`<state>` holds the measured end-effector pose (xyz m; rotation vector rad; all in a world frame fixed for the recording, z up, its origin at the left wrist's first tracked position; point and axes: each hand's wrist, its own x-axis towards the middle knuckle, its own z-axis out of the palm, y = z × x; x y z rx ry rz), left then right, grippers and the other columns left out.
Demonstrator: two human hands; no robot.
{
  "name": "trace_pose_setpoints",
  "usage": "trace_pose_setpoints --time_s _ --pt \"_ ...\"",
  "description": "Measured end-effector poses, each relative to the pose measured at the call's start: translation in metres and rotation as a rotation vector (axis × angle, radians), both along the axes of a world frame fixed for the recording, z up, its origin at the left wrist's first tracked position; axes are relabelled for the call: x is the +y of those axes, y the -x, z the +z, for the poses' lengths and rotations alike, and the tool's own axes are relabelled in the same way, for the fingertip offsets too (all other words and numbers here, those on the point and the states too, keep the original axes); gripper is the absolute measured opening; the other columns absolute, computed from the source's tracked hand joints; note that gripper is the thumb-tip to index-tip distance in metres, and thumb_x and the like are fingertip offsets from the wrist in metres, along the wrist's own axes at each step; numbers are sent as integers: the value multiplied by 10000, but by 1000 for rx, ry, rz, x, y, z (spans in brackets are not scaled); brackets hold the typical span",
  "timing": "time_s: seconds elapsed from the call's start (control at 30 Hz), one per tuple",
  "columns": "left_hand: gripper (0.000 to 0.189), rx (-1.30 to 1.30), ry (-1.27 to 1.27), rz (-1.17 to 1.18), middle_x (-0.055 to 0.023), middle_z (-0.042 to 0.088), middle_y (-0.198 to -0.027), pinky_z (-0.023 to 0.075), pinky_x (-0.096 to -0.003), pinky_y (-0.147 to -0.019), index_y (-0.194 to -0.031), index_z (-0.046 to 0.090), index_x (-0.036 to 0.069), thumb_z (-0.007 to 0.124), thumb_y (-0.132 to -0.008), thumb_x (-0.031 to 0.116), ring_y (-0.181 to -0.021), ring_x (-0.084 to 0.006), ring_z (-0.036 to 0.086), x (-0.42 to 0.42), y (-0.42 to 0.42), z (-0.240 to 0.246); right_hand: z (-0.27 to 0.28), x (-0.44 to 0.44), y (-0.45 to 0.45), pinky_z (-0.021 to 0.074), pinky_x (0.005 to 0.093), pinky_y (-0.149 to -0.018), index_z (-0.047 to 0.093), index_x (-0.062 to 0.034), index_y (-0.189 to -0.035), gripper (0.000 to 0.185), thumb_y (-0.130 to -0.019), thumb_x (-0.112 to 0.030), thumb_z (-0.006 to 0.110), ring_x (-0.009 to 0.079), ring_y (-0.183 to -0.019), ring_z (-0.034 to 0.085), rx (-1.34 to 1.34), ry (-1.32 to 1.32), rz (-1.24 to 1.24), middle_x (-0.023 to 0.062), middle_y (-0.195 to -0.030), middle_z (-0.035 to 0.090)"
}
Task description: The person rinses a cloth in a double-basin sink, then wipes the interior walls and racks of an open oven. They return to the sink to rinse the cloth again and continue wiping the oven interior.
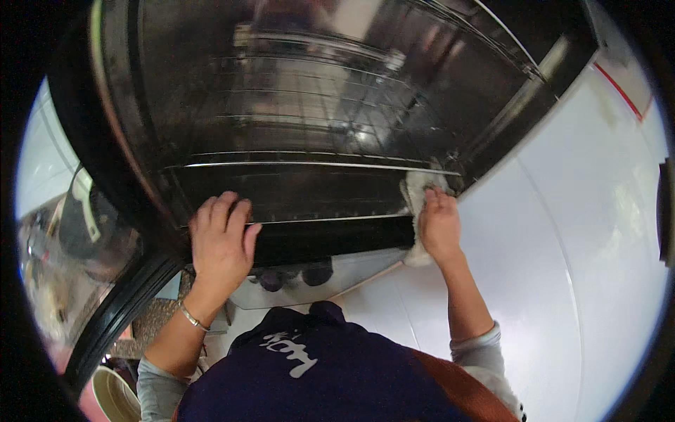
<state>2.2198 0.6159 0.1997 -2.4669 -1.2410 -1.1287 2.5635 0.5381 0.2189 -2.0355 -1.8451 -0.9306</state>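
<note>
Before me stands a dark cabinet with metal wire racks and a shiny inner back. My right hand presses a whitish cloth against the right end of the cabinet's lower front edge. Part of the cloth shows above the fingers and part hangs below them. At the left end of the same edge rests my left hand, palm down, thumb apart from the fingers and nothing visible in it. The left fingertips touch or lie just over the dark edge; their exact contact cannot be told.
A black-framed glass door stands out at the left. Beyond it are a pan with a pale handle and a speckled countertop. A pale round container sits low at left. White wall panels flank the right.
</note>
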Motion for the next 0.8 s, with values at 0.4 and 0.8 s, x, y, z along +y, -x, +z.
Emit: trace_pose_setpoints --time_s 0.4,0.8 --pt "225 -473 -22 -74 -106 567 -829 410 -346 -705 -791 540 25 490 -612 -103 -773 -278 521 -73 71 -53 11 83 172 321 400 -865 494 -56 -1078 341 -755 -163 516 301 -1046 406 307 365 823 124 -1163 463" --pt "172 -740 167 217 -96 563 -801 419 -250 -657 -791 542 6 459 -696 -110 -730 -184 535 -104 118 -78 -16 76 264 349 369 -781 547 -23 -984 291 -728 -145 485 261 -1052 423 50 68 1049 105 -1094 505"
